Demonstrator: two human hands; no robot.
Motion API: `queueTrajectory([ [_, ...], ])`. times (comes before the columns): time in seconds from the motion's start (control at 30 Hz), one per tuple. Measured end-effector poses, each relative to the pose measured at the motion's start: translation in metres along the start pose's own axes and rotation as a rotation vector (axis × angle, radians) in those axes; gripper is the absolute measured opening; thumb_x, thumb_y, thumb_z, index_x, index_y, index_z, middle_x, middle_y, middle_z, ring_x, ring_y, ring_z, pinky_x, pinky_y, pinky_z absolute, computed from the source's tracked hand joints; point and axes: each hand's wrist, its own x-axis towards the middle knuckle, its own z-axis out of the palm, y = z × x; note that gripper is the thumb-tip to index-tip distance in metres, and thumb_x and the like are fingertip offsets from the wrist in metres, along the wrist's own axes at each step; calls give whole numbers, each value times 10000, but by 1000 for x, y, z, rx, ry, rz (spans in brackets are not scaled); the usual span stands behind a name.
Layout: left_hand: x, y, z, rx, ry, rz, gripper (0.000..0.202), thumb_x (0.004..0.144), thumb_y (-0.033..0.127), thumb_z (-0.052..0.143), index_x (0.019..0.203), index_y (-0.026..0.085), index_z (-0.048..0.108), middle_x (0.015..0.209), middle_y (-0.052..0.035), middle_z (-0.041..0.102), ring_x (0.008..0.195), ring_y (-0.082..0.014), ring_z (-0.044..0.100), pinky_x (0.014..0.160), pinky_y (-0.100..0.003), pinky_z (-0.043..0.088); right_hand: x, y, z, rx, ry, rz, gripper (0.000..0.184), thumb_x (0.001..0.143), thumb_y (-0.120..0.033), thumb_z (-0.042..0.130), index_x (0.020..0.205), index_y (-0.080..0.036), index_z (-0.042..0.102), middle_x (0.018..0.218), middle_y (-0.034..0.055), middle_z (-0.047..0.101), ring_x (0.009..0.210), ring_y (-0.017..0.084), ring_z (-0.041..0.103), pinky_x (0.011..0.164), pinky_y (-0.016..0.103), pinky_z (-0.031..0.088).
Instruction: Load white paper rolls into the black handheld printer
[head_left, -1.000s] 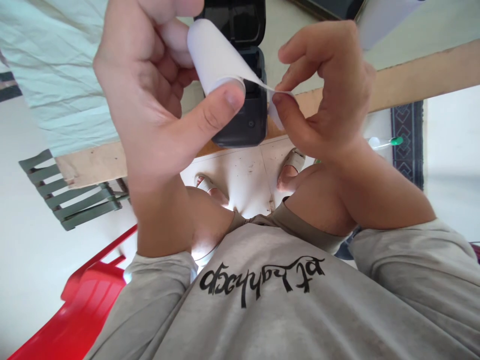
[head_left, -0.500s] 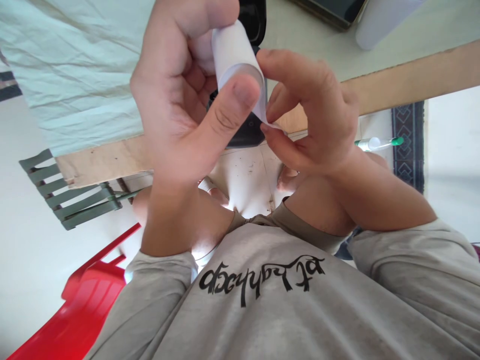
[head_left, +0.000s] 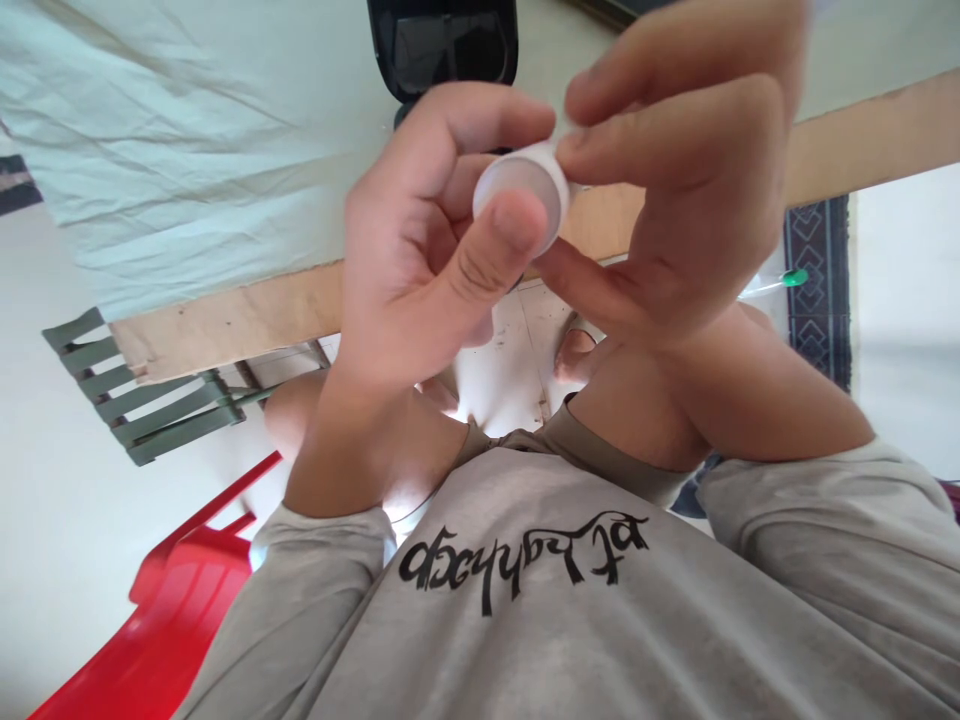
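Note:
A small roll of white paper [head_left: 525, 168] is held up above the table's front edge, one round end turned towards me. My left hand [head_left: 420, 235] is closed around it, with the thumb over the near end and the fingers behind. My right hand [head_left: 690, 190] grips its right side, fingertips at the upper edge and thumb below. The loose paper end cannot be made out now. Behind my hands, a black device [head_left: 446, 50] with a raised lid stands on the table, its lower part mostly hidden.
A pale green cloth [head_left: 187, 150] covers the table, whose wooden edge [head_left: 240, 315] runs across in front of me. A green slatted folding stool [head_left: 127, 390] and a red plastic chair [head_left: 187, 570] stand at left. A green-capped bottle [head_left: 793, 277] and a patterned mat [head_left: 817, 300] lie at right.
Both hands have shifted the paper roll right and lower, tilting its end more towards me. My right hand has moved from pinching the loose paper end to the roll's side. More of the black device shows.

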Motion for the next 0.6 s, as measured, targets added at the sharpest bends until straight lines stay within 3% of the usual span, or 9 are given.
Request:
queueTrajectory([
  [0.13,2,-1,-7,192,-34,52,622,569,725,459,810,171,606,727,-31,489,822,-240,618,472,-271,381,-2,-1,1,84,-40,55,194,770,-298,511,932,-194,485,963,-20,595,927,66,570,795,226,485],
  [0.2,3,0,-12,293,-55,107,617,584,721,463,817,173,627,717,-30,484,818,-248,620,489,-277,395,-3,-2,1,118,-75,100,243,764,-306,512,964,-169,510,960,-2,605,926,70,581,811,222,489],
  [0.3,5,4,-22,239,-167,223,641,554,699,567,901,162,619,810,-40,556,800,-244,628,558,-319,452,-4,-3,1,267,-130,182,280,772,-292,493,991,-121,531,971,14,613,937,53,576,859,196,493],
  [0.37,9,2,-29,311,-191,188,535,651,625,586,995,216,590,968,-26,543,996,-260,588,693,-351,496,-5,-5,2,361,-153,230,291,801,-281,449,1043,-126,495,1026,2,586,923,25,563,836,171,495],
  [0.4,13,0,-34,361,-178,217,437,728,574,556,1020,251,593,954,-11,532,1010,-242,579,701,-347,496,-5,-5,2,385,-169,265,296,819,-280,421,1077,-139,461,1070,-5,553,884,5,555,794,153,496],
  [0.43,16,-4,-38,423,-221,294,352,753,495,585,1040,291,601,999,12,532,949,-208,588,681,-332,488,-6,-6,2,391,-178,305,303,836,-280,390,1109,-152,423,1113,-7,511,831,-15,544,737,133,490],
  [0.5,23,-14,-45,449,-376,543,405,708,412,672,1096,323,598,943,28,581,807,-166,585,580,-287,437,-7,-7,3,376,-206,364,312,862,-295,335,1150,-177,359,1167,-3,441,761,-36,519,646,104,467],
  [0.53,25,-18,-47,432,-366,595,442,683,409,698,1104,324,595,928,27,583,757,-155,572,569,-287,423,-7,-7,3,367,-216,381,309,870,-310,314,1151,-186,350,1170,-2,428,748,-37,510,627,100,459],
  [0.6,26,-22,-47,438,-353,553,372,714,351,690,1075,307,616,888,22,582,716,-142,550,558,-281,391,-7,-5,3,346,-217,382,309,876,-338,293,1138,-189,364,1142,-1,433,740,-31,493,634,111,457],
])
